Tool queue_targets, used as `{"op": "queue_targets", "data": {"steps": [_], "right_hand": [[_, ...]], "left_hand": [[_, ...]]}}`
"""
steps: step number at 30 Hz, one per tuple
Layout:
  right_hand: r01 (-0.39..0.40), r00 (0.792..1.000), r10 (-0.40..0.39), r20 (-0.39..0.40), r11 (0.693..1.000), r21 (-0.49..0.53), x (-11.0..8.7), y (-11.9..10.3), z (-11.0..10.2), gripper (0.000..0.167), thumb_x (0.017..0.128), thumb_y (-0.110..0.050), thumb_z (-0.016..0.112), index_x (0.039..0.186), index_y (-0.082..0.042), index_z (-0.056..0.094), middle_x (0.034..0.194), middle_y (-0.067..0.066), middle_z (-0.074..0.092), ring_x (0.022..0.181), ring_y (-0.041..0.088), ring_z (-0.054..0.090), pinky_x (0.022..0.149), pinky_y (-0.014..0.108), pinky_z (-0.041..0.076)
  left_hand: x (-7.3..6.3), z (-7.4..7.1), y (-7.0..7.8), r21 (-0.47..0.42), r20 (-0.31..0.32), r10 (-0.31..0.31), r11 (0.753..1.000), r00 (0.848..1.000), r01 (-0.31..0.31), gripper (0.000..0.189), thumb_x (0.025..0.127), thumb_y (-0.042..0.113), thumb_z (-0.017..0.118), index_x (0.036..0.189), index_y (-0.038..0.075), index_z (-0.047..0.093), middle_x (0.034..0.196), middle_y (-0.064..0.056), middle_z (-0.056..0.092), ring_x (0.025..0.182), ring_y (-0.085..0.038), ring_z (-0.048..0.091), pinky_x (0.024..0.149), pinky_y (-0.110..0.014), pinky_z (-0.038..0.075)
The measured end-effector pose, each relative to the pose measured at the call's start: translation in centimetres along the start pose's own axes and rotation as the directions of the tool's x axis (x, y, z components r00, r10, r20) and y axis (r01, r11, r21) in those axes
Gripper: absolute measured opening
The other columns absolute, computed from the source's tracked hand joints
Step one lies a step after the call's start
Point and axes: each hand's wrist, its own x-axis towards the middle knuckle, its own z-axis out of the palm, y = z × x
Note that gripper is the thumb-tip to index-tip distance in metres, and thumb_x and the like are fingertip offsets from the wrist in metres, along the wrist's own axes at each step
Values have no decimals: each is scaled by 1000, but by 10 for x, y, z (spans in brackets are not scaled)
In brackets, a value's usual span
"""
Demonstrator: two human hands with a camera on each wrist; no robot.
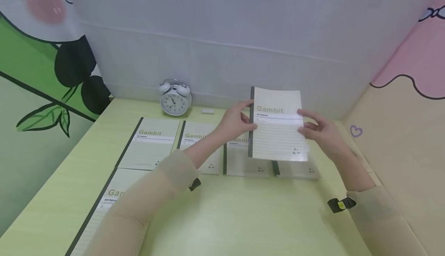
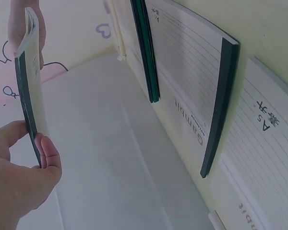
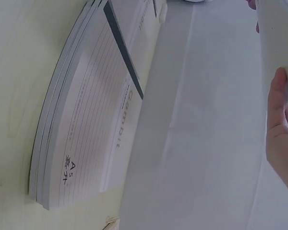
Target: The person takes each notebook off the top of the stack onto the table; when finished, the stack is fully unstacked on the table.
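Observation:
A cream Gambit notebook (image 1: 278, 132) with a dark spine is held up above the table, its cover facing the head camera. My left hand (image 1: 236, 121) pinches its spine edge between thumb and fingers. On the opposite edge, my right hand (image 1: 321, 132) grips the notebook with thumb and fingers. Below it lies a small stack of matching notebooks (image 3: 86, 120), seen edge-on in the right wrist view. Another notebook (image 1: 243, 165) rests just left of that stack, partly covered by the raised one in the head view.
More notebooks lie leftward: one (image 1: 199, 153) partly behind my left arm, one (image 1: 149, 144) at the row's left end, and one (image 1: 107, 209) nearer me. A white alarm clock (image 1: 175, 100) and a small white block (image 1: 208, 111) stand at the back by the wall.

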Motion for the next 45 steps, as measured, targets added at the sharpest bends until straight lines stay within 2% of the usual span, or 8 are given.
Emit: {"op": "queue_targets", "data": {"steps": [9, 16, 24, 30, 36, 40, 42, 45], "right_hand": [[49, 996, -61, 65, 985, 166, -6, -17, 24, 57, 85, -5, 68, 138, -14, 49, 121, -2, 47, 85, 3, 57, 73, 19, 53], [45, 995, -52, 84, 996, 79, -14, -29, 50, 57, 84, -15, 72, 137, -18, 51, 131, 0, 47, 90, 6, 60, 78, 25, 54], [50, 981, -71, 178, 992, 120, -22, -33, 79, 60, 83, -13, 73, 138, -18, 50, 135, 2, 47, 86, 11, 64, 77, 32, 56], [19, 968, -47, 247, 993, 114, -28, -34, 100, 62, 83, -8, 71, 139, -22, 48, 129, 6, 52, 80, 16, 65, 78, 32, 56], [-6, 952, -30, 304, 993, 115, -36, -32, 119, 63, 81, -5, 72, 137, -23, 50, 137, 2, 49, 87, 16, 65, 79, 28, 55], [29, 943, -43, 329, 999, 45, -42, -26, 132, 60, 80, -9, 74, 135, -21, 53, 116, 6, 57, 87, 16, 62, 74, 22, 53], [80, 935, -71, 346, 997, -12, -44, -22, 140, 59, 80, -11, 75, 134, -18, 54, 102, 7, 58, 86, 17, 59, 73, 22, 52], [140, 920, -100, 379, 987, -79, -47, -17, 151, 59, 79, -15, 76, 134, -16, 54, 92, 6, 56, 84, 17, 55, 75, 23, 52]], "left_hand": [[-27, -29, 6, 16, -6, -9, 1000, 1000, 9, 80, 78, 11, 76, 146, 16, 35, 126, 1, 50, 79, -14, 58, 71, -25, 53], [-52, -49, -1, 26, -23, -5, 1000, 1000, 6, 78, 78, 9, 75, 145, 16, 36, 124, -2, 50, 78, -15, 59, 69, -27, 53], [-83, -73, -16, 88, -12, -10, 996, 1000, 11, 77, 78, 8, 76, 144, 16, 38, 121, -2, 51, 74, -16, 59, 69, -28, 53], [-102, -86, -24, 162, 18, -7, 987, 1000, 4, 74, 78, 9, 76, 142, 16, 40, 118, -4, 52, 71, -15, 57, 68, -27, 52], [-122, -95, -30, 214, 53, -58, 976, 997, 45, 73, 78, 11, 76, 141, 19, 41, 110, -2, 55, 64, -16, 52, 54, -25, 47], [-135, -100, -37, 275, 99, -83, 960, 992, 53, 73, 76, 15, 78, 140, 19, 42, 104, -2, 55, 60, -15, 50, 49, -25, 42], [-141, -102, -42, 314, 129, -92, 948, 987, 47, 73, 76, 18, 79, 139, 19, 43, 101, -2, 54, 61, -14, 49, 49, -24, 42], [-148, -104, -50, 348, 175, -112, 936, 978, 44, 73, 75, 21, 79, 139, 19, 44, 96, -2, 53, 64, -13, 48, 51, -24, 41]]}}
